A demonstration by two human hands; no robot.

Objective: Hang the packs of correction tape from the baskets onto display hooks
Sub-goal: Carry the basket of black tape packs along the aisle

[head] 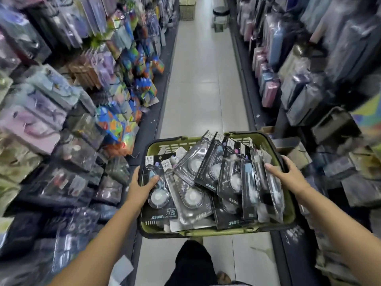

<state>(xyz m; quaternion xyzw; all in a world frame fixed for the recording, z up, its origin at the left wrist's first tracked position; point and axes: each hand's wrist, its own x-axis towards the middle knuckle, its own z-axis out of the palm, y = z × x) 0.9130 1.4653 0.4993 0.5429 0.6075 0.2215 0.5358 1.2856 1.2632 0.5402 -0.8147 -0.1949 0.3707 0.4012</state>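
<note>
An olive-green basket [162, 146] with a black rim is held in front of me over the aisle floor. It is full of black blister packs of correction tape [208, 172], several of them standing on edge at the right. My left hand [140, 186] grips the basket's left rim, thumb lying over a pack inside. My right hand [288, 174] grips the right rim, thumb resting on the upright packs.
Display racks of hanging stationery packs [61, 120] line the left side, and more racks [309, 79] line the right. The tiled aisle floor [206, 79] runs ahead, with a wicker basket [187, 9] and a stool [220, 15] at its far end. My leg [191, 263] shows below.
</note>
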